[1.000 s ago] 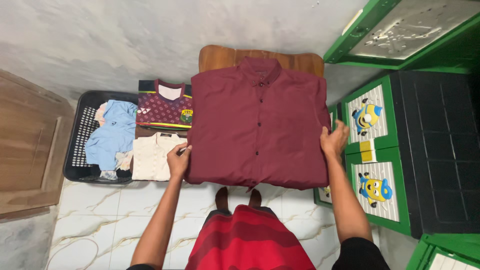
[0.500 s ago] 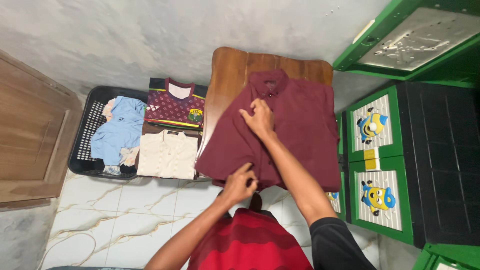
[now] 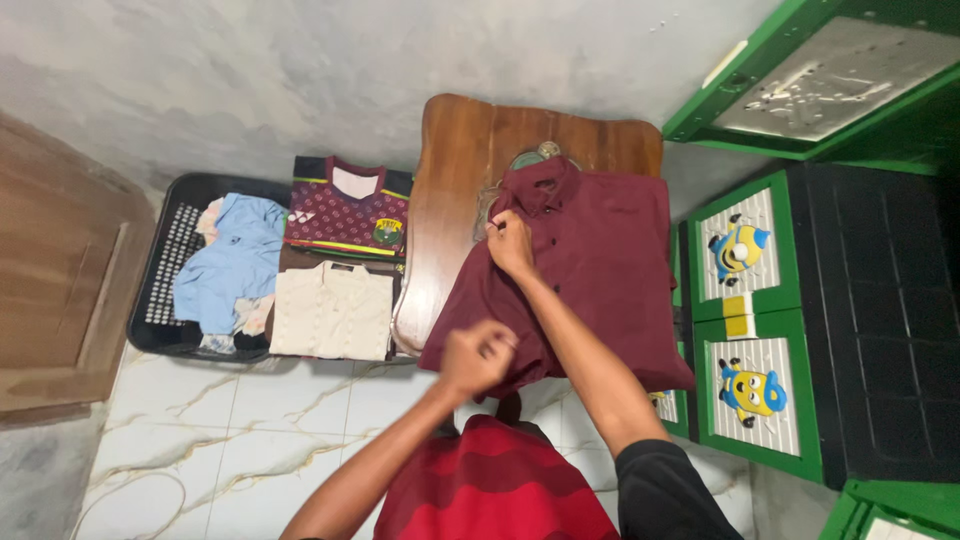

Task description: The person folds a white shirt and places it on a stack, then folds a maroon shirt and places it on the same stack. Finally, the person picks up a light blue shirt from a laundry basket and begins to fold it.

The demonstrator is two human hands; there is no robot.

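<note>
A maroon button-up shirt (image 3: 610, 270) lies on a brown wooden table (image 3: 450, 190), its left part folded in toward the middle. My right hand (image 3: 511, 245) reaches across and pinches the shirt's folded left edge near the collar. My left hand (image 3: 475, 357) is closed on the lower hem at the table's near edge. Bare wood shows to the left of the shirt.
A black laundry basket (image 3: 165, 290) at left holds a light blue garment (image 3: 235, 265). A folded patterned maroon jersey (image 3: 350, 215) and a folded cream shirt (image 3: 330, 312) lie beside it. Green cabinets with cartoon panels (image 3: 750, 300) stand at right. A wooden door (image 3: 55, 290) is far left.
The flat, spread shirt has been folded in from the left. My right hand crossed from the right edge to the collar area, and my left hand moved to the lower hem.
</note>
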